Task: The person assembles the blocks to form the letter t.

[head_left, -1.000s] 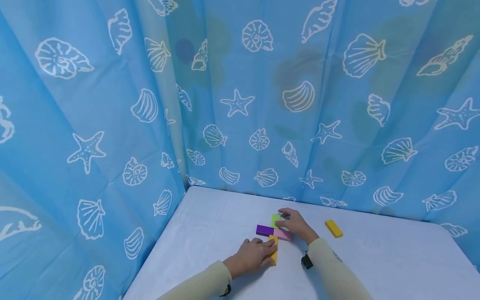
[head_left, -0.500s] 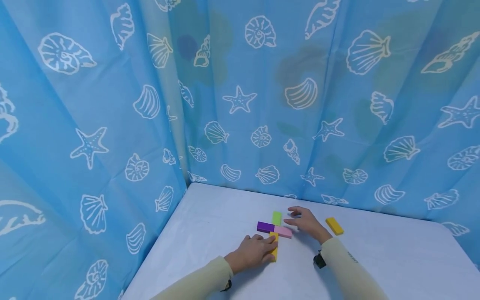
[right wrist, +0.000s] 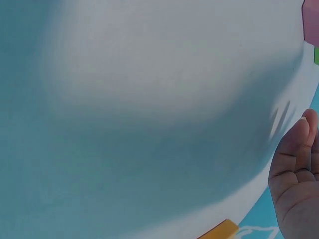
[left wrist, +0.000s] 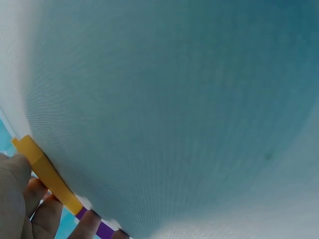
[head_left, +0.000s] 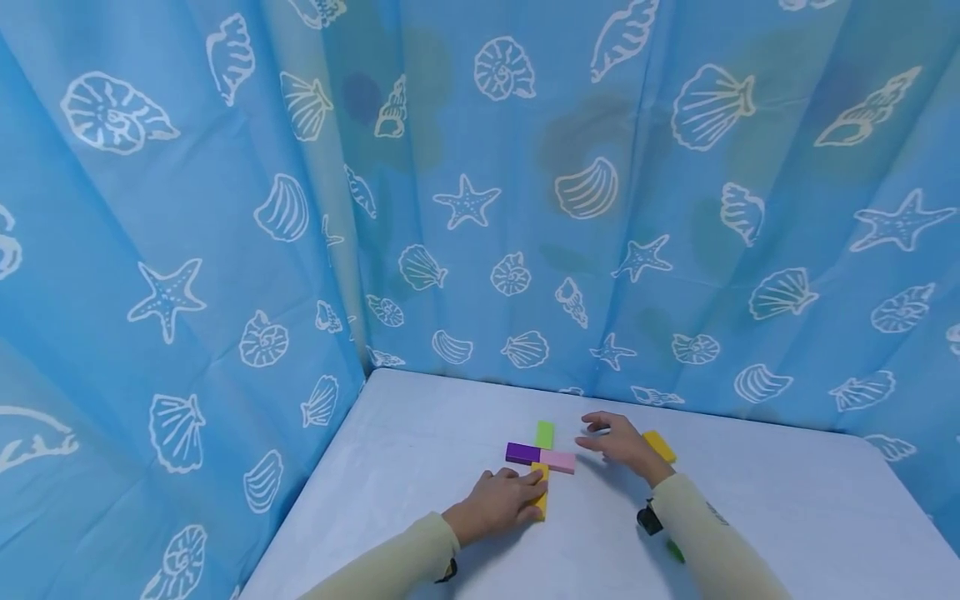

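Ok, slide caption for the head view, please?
Left hand gripping a yellow block, right hand empty near the pink block.

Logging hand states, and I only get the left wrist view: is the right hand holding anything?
Observer: No. The right hand has nothing in its grip.

Operator: OK. I see a bit of the purple block past the fingers. What's at its right end?

Observer: A pink block, lined up end to end with it in the head view; they appear to touch.
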### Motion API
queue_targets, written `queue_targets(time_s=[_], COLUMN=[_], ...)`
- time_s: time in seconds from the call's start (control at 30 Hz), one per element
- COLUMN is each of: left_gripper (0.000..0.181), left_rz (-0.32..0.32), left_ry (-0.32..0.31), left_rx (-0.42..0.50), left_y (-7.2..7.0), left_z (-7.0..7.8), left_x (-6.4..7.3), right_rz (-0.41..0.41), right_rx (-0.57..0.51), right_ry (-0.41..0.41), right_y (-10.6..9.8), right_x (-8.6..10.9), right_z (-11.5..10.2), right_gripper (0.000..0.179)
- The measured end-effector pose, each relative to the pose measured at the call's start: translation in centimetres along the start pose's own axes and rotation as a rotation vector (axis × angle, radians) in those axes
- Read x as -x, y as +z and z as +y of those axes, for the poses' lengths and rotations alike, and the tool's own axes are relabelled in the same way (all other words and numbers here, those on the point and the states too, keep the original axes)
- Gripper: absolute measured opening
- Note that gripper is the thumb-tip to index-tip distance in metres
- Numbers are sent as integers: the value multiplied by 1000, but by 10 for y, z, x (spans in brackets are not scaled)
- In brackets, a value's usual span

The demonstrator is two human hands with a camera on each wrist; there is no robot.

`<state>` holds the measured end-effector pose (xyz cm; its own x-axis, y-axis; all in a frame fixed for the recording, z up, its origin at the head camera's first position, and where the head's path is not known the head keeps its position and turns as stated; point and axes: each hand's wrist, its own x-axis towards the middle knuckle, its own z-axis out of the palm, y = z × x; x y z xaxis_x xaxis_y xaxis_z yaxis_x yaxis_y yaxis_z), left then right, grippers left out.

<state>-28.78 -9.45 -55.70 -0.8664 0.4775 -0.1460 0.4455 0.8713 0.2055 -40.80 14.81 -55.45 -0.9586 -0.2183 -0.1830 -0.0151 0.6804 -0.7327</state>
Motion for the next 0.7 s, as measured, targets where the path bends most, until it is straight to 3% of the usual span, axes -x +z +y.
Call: queue_targets(time_s=[0.33, 0.7], left_gripper=[50, 51], left_rz=[13, 8], left_ry=[12, 5], left_rx=[1, 3], left_y=[0, 3], left_z=[-1, -2], left_x=[0, -1], right_rz=[12, -14], right_rx=[16, 14], right_ry=[-2, -39], right_y=[-13, -34], right_x=[9, 22], right_z=[1, 17], right_gripper=[53, 54])
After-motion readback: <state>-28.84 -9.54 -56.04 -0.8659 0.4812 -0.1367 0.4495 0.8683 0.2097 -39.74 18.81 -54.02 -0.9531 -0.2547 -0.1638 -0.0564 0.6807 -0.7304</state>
